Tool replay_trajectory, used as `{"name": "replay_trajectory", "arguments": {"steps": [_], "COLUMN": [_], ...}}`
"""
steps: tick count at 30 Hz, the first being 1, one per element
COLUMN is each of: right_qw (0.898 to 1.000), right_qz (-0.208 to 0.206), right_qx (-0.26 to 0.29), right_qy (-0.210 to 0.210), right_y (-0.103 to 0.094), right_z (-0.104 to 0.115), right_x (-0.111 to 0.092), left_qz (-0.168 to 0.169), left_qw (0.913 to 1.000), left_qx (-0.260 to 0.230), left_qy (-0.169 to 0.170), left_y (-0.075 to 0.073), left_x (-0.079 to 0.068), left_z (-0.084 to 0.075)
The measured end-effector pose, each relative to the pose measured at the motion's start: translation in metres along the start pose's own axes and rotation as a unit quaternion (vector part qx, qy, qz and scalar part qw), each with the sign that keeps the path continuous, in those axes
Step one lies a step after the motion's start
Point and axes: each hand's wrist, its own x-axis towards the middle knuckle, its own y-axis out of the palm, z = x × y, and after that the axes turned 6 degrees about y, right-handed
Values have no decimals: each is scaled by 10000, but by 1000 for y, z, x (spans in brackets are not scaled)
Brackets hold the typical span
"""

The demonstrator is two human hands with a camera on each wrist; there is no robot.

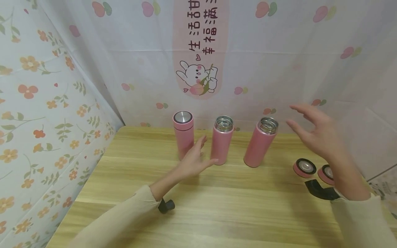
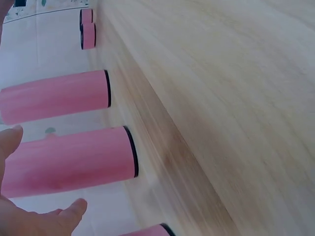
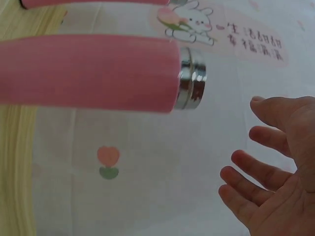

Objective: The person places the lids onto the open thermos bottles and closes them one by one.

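Observation:
Three pink thermos flasks stand in a row near the table's back edge. The left flask [image 1: 183,141] wears its steel-topped lid; the middle flask [image 1: 221,146] and right flask [image 1: 260,146] show bare steel mouths. My left hand [image 1: 193,162] is spread between the left and middle flasks, its thumb in front of the middle one's base; I cannot tell whether it touches. Raised to the right of the right flask, my right hand [image 1: 319,132] holds nothing, fingers apart from the steel neck [image 3: 192,78]. Two lids, one nearer [image 1: 305,167] and one partly behind my right wrist [image 1: 327,173], lie upside down.
The wooden table [image 1: 217,213] reaches back to a white printed cloth [image 1: 139,62] hanging right behind the flasks. A floral cloth [image 1: 40,120] borders the left side. Dark camera mounts sit on both wrists.

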Motion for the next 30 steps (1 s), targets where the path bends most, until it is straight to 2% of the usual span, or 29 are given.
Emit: {"name": "replay_trajectory", "arguments": {"steps": [5,8,12,19,24,28,30], "right_qw": [9984,9971,9908,9680,9495,9273,9196], "right_qz": [279,470,998,2107,2746,3398,3601], "right_qx": [-151,-136,-307,-722,-733,-600,-461], "right_qy": [476,587,858,1155,1328,1454,1503], "right_y": [-6,-8,-10,-6,4,9,12], "right_z": [-17,-28,-42,-65,-80,-89,-92], "right_x": [-14,-22,-32,-50,-59,-65,-67], "left_qz": [-186,-215,-232,-234,-256,-313,-331], "left_qw": [9997,9996,9995,9992,9985,9983,9984], "left_qx": [17,-92,-166,-314,-482,-497,-452], "left_qy": [-135,-152,-103,-89,-7,48,-12], "left_y": [6,9,12,17,21,24,26], "left_x": [7,10,14,23,29,35,38], "left_z": [2,3,5,10,13,16,17]}}
